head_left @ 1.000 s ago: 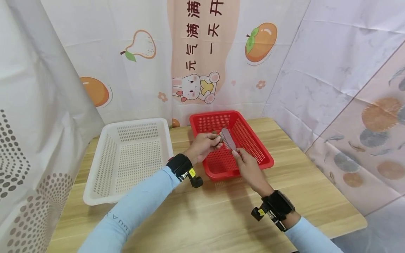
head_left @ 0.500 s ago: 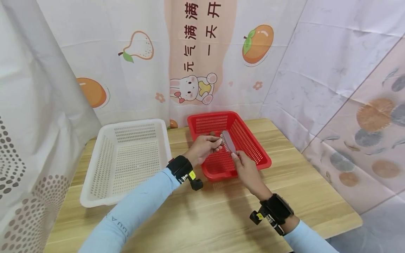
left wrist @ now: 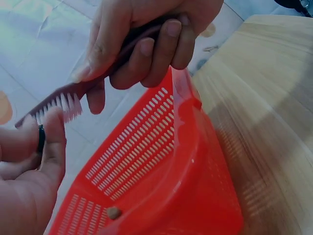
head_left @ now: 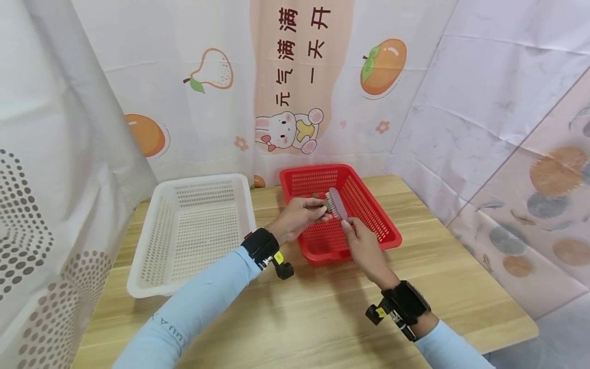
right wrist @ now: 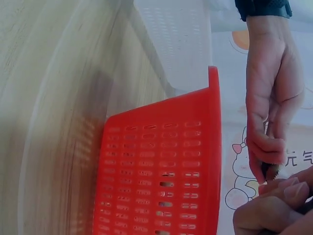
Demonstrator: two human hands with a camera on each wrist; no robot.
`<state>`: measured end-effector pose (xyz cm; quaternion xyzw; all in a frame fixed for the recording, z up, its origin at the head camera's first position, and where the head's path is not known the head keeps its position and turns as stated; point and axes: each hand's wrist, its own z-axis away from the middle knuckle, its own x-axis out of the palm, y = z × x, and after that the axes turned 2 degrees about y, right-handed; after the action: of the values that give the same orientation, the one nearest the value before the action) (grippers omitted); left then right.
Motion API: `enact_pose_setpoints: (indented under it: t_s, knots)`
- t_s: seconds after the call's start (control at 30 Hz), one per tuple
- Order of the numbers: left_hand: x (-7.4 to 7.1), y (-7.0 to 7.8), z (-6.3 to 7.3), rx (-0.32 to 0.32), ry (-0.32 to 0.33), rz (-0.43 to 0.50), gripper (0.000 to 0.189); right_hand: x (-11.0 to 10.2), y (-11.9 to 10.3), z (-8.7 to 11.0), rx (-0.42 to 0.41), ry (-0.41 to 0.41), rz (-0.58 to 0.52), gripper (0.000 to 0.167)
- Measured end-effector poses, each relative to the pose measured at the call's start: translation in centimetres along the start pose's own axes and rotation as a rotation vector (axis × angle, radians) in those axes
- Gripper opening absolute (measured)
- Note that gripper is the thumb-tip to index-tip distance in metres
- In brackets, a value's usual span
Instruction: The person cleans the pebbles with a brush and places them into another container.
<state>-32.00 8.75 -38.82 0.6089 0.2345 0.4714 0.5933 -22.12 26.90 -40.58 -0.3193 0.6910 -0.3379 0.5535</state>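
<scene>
My right hand (head_left: pixel 364 248) grips the handle of a brush (head_left: pixel 338 203) with a mauve-brown back and pale bristles. Between the thumb and fingers of my left hand (head_left: pixel 297 218) is a small dark brownish piece (right wrist: pixel 270 171); I cannot tell its kind. In the left wrist view the bristles (left wrist: pixel 71 105) come right at the left fingertips. Both hands are above a red slotted basket (head_left: pixel 318 256). A small brown lump (left wrist: pixel 114 213) lies inside the basket, and other brownish bits show through its slots in the right wrist view.
To the left of the red basket stands a white slotted basket (head_left: pixel 147 225). Both rest on a wood-grain table (head_left: pixel 286 328). A printed curtain (head_left: pixel 203 128) hangs along the back, with more curtain on both sides.
The brush shifts slightly back and forth against the left fingertips, and the left hand turns a little. Both hands keep their hold. The head view sways slightly.
</scene>
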Motion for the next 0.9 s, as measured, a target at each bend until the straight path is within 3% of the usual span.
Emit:
enact_pose_setpoints:
  t_s: [0.4, 0.67, 0.77, 0.9]
  knots:
    - [-0.1, -0.8, -0.8, 0.019, 0.109, 0.101, 0.031, 0.3, -0.3, 0.4, 0.049, -0.034, -0.049, 0.032]
    - [0.3, -0.8, -0.7, 0.035, 0.178, 0.095, 0.030, 0.7, -0.1, 0.9, 0.052, -0.032, -0.036, 0.032]
    - [0.2, -0.8, -0.7, 0.034, 0.172, 0.088, 0.029, 0.7, 0.0, 1.1, 0.044, -0.030, -0.033, 0.030]
    - [0.1, -0.7, -0.6, 0.022, 0.117, -0.008, 0.030, 0.5, 0.0, 0.9, 0.024, -0.027, -0.016, 0.030]
